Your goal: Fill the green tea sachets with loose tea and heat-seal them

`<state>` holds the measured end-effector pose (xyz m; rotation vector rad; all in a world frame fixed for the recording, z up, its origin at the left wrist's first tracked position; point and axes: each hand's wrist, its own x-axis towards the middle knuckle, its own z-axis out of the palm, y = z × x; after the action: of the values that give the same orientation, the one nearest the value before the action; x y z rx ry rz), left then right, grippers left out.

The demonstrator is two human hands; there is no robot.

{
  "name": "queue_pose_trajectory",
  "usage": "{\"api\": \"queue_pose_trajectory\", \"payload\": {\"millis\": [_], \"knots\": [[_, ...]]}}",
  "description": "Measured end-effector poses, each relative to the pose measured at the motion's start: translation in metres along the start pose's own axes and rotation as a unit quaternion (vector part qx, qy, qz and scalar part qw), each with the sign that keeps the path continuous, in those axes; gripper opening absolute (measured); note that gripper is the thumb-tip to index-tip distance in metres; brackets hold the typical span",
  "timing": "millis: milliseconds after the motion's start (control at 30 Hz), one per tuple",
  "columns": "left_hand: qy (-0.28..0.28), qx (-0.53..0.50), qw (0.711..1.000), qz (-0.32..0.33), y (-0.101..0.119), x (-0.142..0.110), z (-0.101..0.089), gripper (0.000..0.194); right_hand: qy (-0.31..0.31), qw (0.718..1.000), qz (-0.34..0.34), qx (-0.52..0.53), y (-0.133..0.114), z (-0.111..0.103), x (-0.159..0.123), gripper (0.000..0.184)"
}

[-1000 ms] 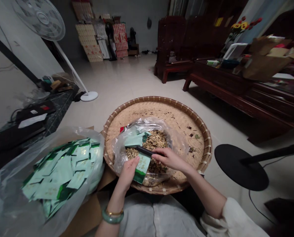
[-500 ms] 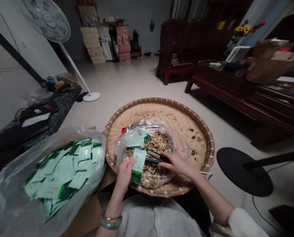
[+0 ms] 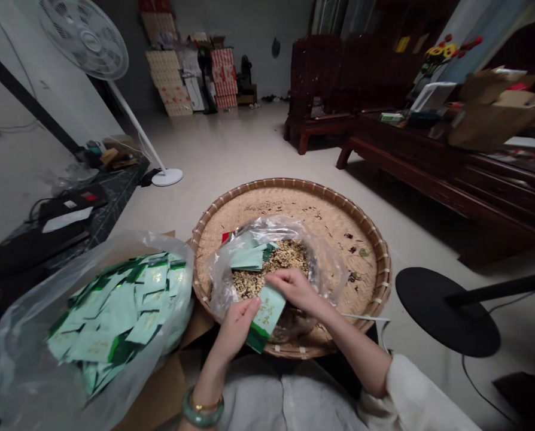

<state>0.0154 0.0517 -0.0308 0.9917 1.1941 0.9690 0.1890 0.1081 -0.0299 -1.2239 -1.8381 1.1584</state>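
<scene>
In front of me both hands grip one light green packet [image 3: 268,309] with gold lettering and a darker green lower end, tilted over the plastic bag. My left hand [image 3: 237,329] pinches its left edge. At the packet's upper end, the fingers of my right hand [image 3: 295,290] are closed on the top edge. Beneath lies the open clear plastic bag [image 3: 328,263], holding a loose mix of pale and dark bits [image 3: 289,254]. Several similar packets [image 3: 246,258] lie on that mix. The black two-armed tool is not visible now.
The bag sits in a round woven tray [image 3: 357,224] with dark scraps. On the left, a large plastic bag [image 3: 20,353] holds many green packets [image 3: 119,305]. A white fan [image 3: 166,177], a black round base [image 3: 447,314] and a wooden table [image 3: 411,155] stand around.
My right hand held a black two-armed tool beside the packet; now its fingers grip the packet's top edge instead. The packet has shifted slightly right and tilted.
</scene>
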Motion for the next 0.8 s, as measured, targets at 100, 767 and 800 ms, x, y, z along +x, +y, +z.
{"api": "queue_pose_trajectory", "payload": {"millis": [100, 767, 800], "knots": [[0.184, -0.221, 0.956, 0.056, 0.015, -0.005, -0.019, 0.046, 0.012, 0.999, -0.005, -0.042, 0.005, -0.003, 0.020, 0.047], [0.192, 0.177, 0.926, 0.273, 0.011, 0.003, -0.011, 0.042, -0.021, 0.951, -0.159, -0.264, -0.014, -0.020, 0.033, 0.017], [0.181, 0.214, 0.916, 0.286, 0.010, 0.005, -0.009, 0.043, -0.032, 0.956, -0.165, -0.239, -0.019, -0.026, 0.022, 0.018]]}}
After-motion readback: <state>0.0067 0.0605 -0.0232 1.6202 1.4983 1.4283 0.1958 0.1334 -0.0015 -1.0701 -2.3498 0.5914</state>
